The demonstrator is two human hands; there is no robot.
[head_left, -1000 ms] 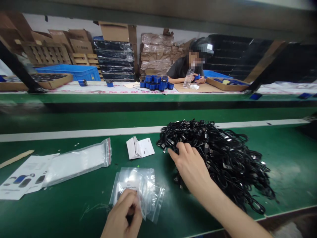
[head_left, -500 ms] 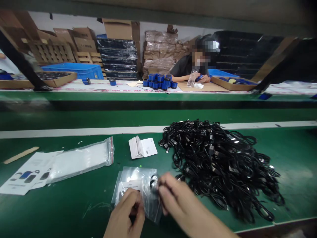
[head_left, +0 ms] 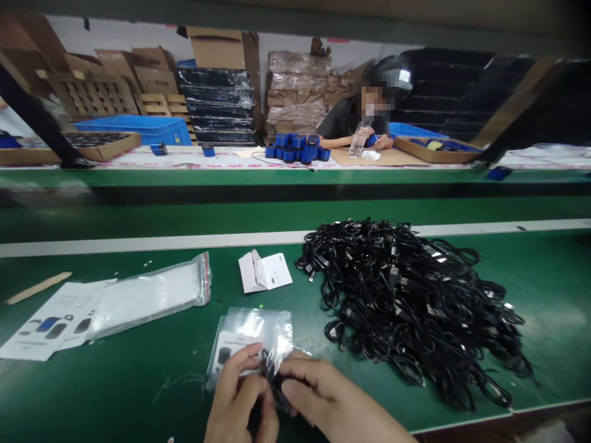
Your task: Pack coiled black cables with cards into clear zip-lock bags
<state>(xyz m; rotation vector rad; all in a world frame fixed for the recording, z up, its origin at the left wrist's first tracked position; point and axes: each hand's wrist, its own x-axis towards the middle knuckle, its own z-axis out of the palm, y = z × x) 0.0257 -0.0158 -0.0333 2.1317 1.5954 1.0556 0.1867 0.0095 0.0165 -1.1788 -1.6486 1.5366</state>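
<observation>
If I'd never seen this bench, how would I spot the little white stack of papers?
On the green bench, find the big heap of black cables. Just left of its far end, in front of the pale strip, sits the little white stack. Unlike the flat printed sheets and the red-edged plastic bag farther left, it is fanned open, showing many thin edges.

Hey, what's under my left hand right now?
Past the left hand, a clear bag and a printed card show; whatever lies directly beneath it is covered, so I can't tell.
</observation>
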